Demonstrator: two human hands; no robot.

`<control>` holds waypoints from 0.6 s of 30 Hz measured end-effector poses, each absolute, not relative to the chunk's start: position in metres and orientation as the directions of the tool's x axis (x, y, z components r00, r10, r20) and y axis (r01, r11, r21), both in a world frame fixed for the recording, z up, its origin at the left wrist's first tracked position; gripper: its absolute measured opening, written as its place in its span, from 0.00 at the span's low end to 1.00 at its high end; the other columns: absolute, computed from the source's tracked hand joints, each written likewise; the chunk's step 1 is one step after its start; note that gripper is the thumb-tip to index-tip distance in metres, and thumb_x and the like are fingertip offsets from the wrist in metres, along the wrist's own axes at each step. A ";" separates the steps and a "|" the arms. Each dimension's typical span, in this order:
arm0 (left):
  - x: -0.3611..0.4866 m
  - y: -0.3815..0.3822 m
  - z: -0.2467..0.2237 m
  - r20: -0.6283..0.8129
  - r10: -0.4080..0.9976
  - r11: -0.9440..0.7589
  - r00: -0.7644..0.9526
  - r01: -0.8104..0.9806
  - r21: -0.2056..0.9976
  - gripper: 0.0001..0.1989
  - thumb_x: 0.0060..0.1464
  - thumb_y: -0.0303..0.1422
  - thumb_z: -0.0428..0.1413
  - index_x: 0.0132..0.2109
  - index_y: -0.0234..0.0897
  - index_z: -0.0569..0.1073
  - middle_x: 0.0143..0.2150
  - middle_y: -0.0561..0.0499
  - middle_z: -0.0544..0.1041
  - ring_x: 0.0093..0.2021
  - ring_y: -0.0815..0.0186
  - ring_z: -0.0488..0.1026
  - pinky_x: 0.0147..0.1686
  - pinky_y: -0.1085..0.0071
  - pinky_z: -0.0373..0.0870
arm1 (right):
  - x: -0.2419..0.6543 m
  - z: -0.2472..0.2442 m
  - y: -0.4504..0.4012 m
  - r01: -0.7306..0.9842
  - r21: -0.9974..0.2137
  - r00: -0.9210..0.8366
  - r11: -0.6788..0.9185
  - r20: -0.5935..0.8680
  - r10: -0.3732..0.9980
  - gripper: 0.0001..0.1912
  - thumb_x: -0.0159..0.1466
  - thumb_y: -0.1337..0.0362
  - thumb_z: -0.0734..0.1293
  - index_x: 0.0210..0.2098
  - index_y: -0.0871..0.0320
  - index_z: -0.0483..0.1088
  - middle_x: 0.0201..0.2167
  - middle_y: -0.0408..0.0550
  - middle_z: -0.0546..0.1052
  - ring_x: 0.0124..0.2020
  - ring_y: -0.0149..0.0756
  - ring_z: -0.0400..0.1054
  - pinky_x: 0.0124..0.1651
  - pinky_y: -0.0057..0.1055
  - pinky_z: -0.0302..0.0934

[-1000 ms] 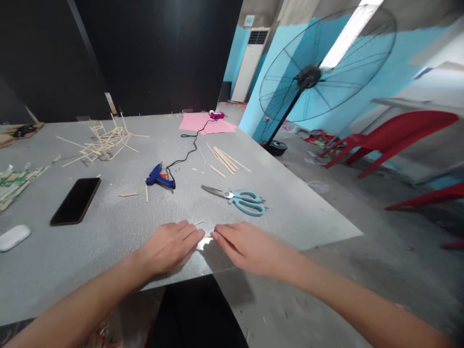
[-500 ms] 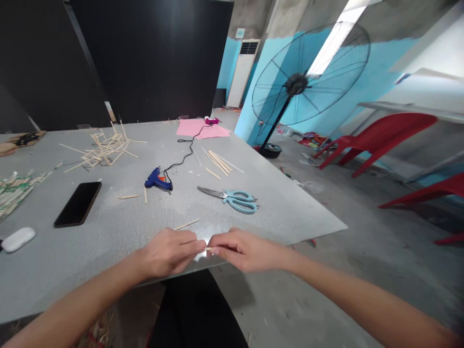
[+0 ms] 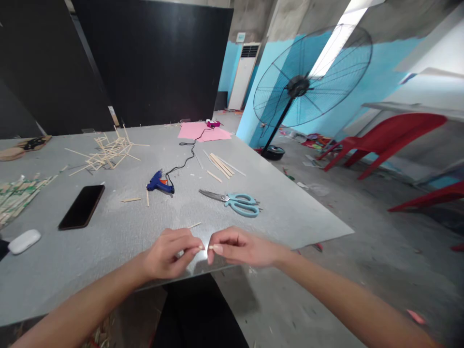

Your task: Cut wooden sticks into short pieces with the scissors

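Observation:
At the table's near edge, my left hand (image 3: 170, 253) is closed in a pinch, with the pale tip of a wooden stick showing at its fingertips. Facing it, my right hand (image 3: 246, 247) pinches a short piece of wooden stick (image 3: 211, 247). A small gap separates the two hands. Just beyond my left hand lies another thin stick (image 3: 195, 225), partly hidden by that hand. Light blue-handled scissors (image 3: 232, 200) rest on the table past my right hand. Farther off is a blue glue gun (image 3: 159, 182) with a black cord.
On the grey table (image 3: 300, 212) are a tangled stick structure (image 3: 108, 150), flat wooden sticks (image 3: 221, 165), a phone (image 3: 81, 207), a white case (image 3: 24, 241), wrapped chopsticks (image 3: 21, 195) and pink paper (image 3: 199, 131). A standing fan (image 3: 297, 86) and red chair (image 3: 391, 135) are to the right.
The stick spanned both hands before; now a gap shows between my fingertips, with a piece in each hand. The view has shifted slightly.

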State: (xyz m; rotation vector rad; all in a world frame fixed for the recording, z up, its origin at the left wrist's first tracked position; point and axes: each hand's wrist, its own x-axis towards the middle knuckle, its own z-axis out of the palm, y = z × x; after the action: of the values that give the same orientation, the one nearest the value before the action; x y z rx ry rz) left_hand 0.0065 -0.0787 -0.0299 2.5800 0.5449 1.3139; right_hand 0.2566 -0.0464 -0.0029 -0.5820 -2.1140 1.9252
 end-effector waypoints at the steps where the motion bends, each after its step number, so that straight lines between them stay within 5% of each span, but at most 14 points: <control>1: 0.006 -0.080 -0.030 0.748 0.474 -0.880 0.464 0.230 0.415 0.07 0.69 0.27 0.51 0.47 0.35 0.74 0.31 0.51 0.75 0.27 0.70 0.68 0.28 0.73 0.64 | 0.253 -0.005 -0.044 0.080 -0.997 -0.897 0.003 -0.071 0.436 0.24 0.73 0.43 0.62 0.40 0.58 0.74 0.17 0.30 0.49 0.18 0.27 0.42 0.23 0.28 0.40; 4: 0.002 -0.081 -0.029 0.683 0.666 -0.746 0.299 0.251 0.617 0.10 0.71 0.32 0.50 0.43 0.35 0.75 0.31 0.51 0.74 0.27 0.71 0.66 0.27 0.74 0.63 | 0.239 -0.009 -0.031 -0.028 -0.999 -0.853 0.015 0.032 0.522 0.26 0.71 0.40 0.63 0.32 0.56 0.68 0.17 0.31 0.52 0.19 0.27 0.44 0.24 0.29 0.42; 11: -0.011 -0.062 -0.037 0.429 0.901 -0.432 0.063 0.217 0.875 0.22 0.71 0.47 0.46 0.31 0.38 0.66 0.27 0.55 0.62 0.26 0.69 0.58 0.27 0.71 0.59 | 0.199 -0.005 0.022 0.018 -0.912 -0.576 0.411 0.327 0.750 0.33 0.70 0.35 0.59 0.21 0.54 0.53 0.20 0.37 0.52 0.23 0.29 0.45 0.29 0.33 0.42; 18: -0.024 -0.034 -0.038 0.267 0.962 -0.257 -0.062 0.140 0.956 0.23 0.68 0.48 0.36 0.26 0.43 0.44 0.21 0.58 0.43 0.21 0.68 0.43 0.22 0.68 0.50 | 0.197 -0.041 0.046 -0.003 -0.944 -0.538 0.330 0.280 0.795 0.35 0.69 0.34 0.59 0.19 0.53 0.50 0.17 0.39 0.52 0.22 0.31 0.45 0.27 0.34 0.41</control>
State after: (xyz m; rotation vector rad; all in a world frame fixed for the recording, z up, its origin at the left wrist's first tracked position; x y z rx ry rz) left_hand -0.0240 -0.0340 -0.0381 1.4667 1.2306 1.4018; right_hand 0.1967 0.0460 -0.0409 -0.7031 -1.8142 1.2904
